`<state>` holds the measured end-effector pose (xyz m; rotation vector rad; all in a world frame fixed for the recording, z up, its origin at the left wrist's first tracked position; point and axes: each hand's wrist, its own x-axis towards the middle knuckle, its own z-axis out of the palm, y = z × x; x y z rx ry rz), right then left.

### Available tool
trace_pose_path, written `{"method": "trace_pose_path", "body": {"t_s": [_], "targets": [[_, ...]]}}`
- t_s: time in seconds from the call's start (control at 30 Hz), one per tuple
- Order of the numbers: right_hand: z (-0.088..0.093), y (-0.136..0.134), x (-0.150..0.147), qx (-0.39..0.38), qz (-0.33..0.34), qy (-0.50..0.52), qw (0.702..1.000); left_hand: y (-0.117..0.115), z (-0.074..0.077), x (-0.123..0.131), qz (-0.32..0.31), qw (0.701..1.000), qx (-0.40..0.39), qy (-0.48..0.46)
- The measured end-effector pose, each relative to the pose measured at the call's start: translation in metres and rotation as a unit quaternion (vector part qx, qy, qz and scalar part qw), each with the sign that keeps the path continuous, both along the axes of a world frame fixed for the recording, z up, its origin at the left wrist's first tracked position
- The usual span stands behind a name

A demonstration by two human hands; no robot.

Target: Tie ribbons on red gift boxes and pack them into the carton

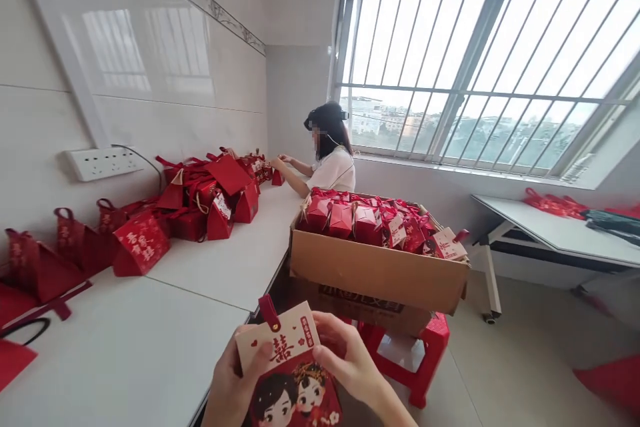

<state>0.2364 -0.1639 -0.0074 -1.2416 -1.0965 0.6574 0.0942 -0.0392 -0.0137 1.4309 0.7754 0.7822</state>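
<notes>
Between my two hands is a gift box with a cream top flap, a dark red ribbon loop and a cartoon couple printed on its red front. My left hand grips the flap's left side, thumb across the front. On the right edge, my right hand pinches the box with thumb and fingers. Just beyond stands a cardboard carton packed with similar red boxes. The lower part of the held box runs out of view.
On the white table to the left, red gift boxes line the wall. A co-worker handles boxes at its far end. The carton rests on a red stool. A folding table stands at right, below the barred window.
</notes>
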Motion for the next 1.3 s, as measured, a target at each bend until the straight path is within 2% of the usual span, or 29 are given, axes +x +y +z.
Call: {"method": "trace_pose_path", "body": {"t_s": [0.13, 0.2, 0.3, 0.5, 0.6, 0.67, 0.73, 0.8, 0.87, 0.93, 1.0, 1.1, 1.3], "targets": [[-0.012, -0.021, 0.018, 0.025, -0.117, 0.050, 0.992, 0.003, 0.011, 0.024, 0.095, 0.995, 0.016, -0.002], [-0.021, -0.029, 0.024, 0.040, -0.111, 0.119, 0.986, 0.003, 0.010, 0.044, 0.130, 0.991, 0.004, -0.029], [-0.033, -0.036, 0.035, 0.073, -0.084, 0.197, 0.974, -0.007, 0.008, 0.082, 0.123, 0.989, -0.023, -0.083], [-0.057, -0.047, 0.091, 0.095, -0.228, 0.256, 0.935, -0.037, 0.012, 0.158, 0.021, 0.989, -0.035, -0.142], [-0.066, -0.059, 0.123, 0.115, -0.254, 0.249, 0.927, -0.041, 0.016, 0.186, -0.074, 0.982, -0.013, -0.172], [-0.066, -0.071, 0.143, 0.114, -0.297, 0.222, 0.922, -0.037, 0.018, 0.204, -0.158, 0.970, 0.051, -0.177], [-0.056, -0.083, 0.162, 0.113, -0.371, 0.181, 0.904, -0.030, 0.019, 0.223, -0.228, 0.948, 0.164, -0.149], [-0.036, -0.095, 0.180, 0.108, -0.446, 0.133, 0.878, -0.022, 0.017, 0.243, -0.260, 0.907, 0.319, -0.092], [-0.011, -0.105, 0.196, 0.088, -0.496, 0.075, 0.860, -0.015, 0.010, 0.262, -0.243, 0.850, 0.467, -0.026], [0.013, -0.110, 0.210, 0.050, -0.538, -0.006, 0.842, -0.010, -0.001, 0.277, -0.204, 0.804, 0.558, 0.032], [0.029, -0.111, 0.220, 0.000, -0.579, -0.091, 0.810, -0.007, -0.012, 0.286, -0.177, 0.781, 0.595, 0.066], [0.043, -0.101, 0.225, -0.074, -0.610, -0.186, 0.767, -0.006, -0.023, 0.290, -0.164, 0.767, 0.615, 0.080], [0.064, -0.061, 0.210, -0.217, -0.624, -0.336, 0.671, -0.008, -0.025, 0.288, -0.154, 0.765, 0.620, 0.080]]}}
